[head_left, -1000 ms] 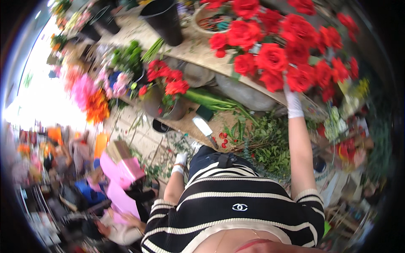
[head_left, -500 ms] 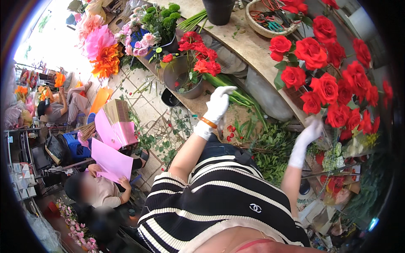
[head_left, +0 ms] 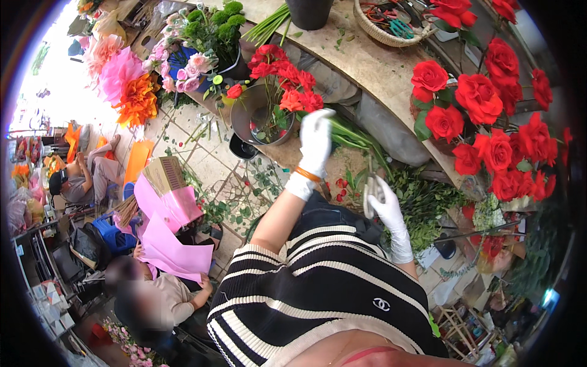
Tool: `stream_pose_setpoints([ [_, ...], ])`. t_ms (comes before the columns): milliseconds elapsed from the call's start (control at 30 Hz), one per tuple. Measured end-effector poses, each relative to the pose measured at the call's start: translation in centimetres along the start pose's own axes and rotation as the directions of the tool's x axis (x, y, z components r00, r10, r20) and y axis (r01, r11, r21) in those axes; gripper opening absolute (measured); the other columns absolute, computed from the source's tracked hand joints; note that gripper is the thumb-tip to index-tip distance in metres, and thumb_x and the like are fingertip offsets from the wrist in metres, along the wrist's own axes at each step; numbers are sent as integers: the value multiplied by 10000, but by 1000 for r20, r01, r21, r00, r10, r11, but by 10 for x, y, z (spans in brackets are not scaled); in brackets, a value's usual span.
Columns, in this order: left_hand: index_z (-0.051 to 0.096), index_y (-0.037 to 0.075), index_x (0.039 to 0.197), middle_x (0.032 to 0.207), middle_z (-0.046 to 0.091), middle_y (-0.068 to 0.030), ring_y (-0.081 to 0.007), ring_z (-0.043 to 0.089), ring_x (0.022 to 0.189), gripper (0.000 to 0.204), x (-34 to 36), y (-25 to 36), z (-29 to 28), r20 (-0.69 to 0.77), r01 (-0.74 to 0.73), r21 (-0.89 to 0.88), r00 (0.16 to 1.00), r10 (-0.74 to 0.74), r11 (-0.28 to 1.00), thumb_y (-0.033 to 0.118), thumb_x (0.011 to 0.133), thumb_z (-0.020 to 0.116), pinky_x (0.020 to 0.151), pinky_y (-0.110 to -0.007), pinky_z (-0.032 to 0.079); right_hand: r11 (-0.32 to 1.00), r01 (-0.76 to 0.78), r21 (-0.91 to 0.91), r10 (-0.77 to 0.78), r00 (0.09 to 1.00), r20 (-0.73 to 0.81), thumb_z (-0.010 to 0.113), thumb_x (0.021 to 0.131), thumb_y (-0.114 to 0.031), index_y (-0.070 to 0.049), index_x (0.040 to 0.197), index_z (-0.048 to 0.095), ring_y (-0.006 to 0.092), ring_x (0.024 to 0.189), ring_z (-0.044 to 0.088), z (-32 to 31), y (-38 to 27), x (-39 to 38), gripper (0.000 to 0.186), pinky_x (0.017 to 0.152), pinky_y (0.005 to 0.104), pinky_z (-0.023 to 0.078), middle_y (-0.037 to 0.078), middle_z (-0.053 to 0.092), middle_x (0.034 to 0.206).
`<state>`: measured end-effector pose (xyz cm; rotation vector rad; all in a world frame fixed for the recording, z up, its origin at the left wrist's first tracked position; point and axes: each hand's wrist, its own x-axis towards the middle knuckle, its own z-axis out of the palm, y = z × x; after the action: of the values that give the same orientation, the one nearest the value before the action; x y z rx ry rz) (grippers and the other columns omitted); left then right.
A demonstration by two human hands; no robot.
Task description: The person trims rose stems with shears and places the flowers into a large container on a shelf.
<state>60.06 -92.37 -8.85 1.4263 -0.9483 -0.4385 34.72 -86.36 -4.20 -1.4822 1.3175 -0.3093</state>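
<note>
My left hand (head_left: 316, 144), in a white glove with an orange band at the wrist, is raised beside the red roses (head_left: 284, 76) standing in a grey bucket (head_left: 247, 112). Its fingers reach up, slightly blurred, with nothing visible in them. Nearer my waist, my gloved right hand (head_left: 386, 205) is closed on a slim pair of pale-handled pruning shears (head_left: 369, 194), their narrow end pointing away from me. Long green leaves (head_left: 351, 137) lie beyond both hands. At the right stands a large bunch of open red roses (head_left: 492, 150).
A worktable (head_left: 342, 58) curves across the far side, bearing a black pot (head_left: 309, 13) and a wicker basket of tools (head_left: 394, 38). Cut greenery (head_left: 422, 205) is heaped by my right arm. At the left, a seated person holds pink paper (head_left: 177, 248) near a cardboard box (head_left: 162, 177).
My right hand has moved left from beside the large rose bunch to in front of my waist, where the shears now show. My left hand's fingers have swung from pointing right to pointing up.
</note>
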Motion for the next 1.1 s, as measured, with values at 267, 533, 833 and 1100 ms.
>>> stream_pose_setpoints([
  [267, 625, 12, 1080, 1003, 647, -193, -274, 627, 924, 321, 108, -225, -73, -165, 421, 227, 905, -391, 878, 106, 811, 479, 847, -338, 462, 882, -133, 452, 214, 968, -134, 528, 866, -175, -15, 1336, 398, 61, 738, 527, -17, 31, -32, 514, 624, 193, 415, -7, 572, 934],
  [533, 651, 50, 738, 779, 612, -206, -388, 585, 743, 285, 100, -174, -101, 50, 76, 649, 988, -143, 757, 276, 813, 494, 689, -463, 465, 843, -90, 530, 239, 946, -220, 517, 864, -161, -8, 1316, 430, 87, 768, 546, -2, 42, -35, 486, 679, 211, 425, 10, 595, 939],
  [833, 661, 59, 943, 887, 607, -130, -296, 585, 847, 190, 73, -102, -140, -358, 130, 425, 933, 34, 896, 202, 859, 569, 761, -364, 464, 753, -127, 646, 198, 979, -38, 465, 886, -109, -26, 1298, 445, 75, 674, 515, 17, 55, -18, 421, 596, 205, 424, 15, 563, 860],
  [1100, 614, 16, 1005, 950, 636, -98, -233, 599, 874, 220, 96, 56, -161, -340, -322, 160, 870, 358, 933, -38, 807, 534, 782, -317, 453, 810, -44, 585, 64, 998, -13, 508, 851, -152, -45, 1316, 426, 71, 704, 521, -1, 31, -29, 484, 610, 194, 414, 6, 573, 877],
])
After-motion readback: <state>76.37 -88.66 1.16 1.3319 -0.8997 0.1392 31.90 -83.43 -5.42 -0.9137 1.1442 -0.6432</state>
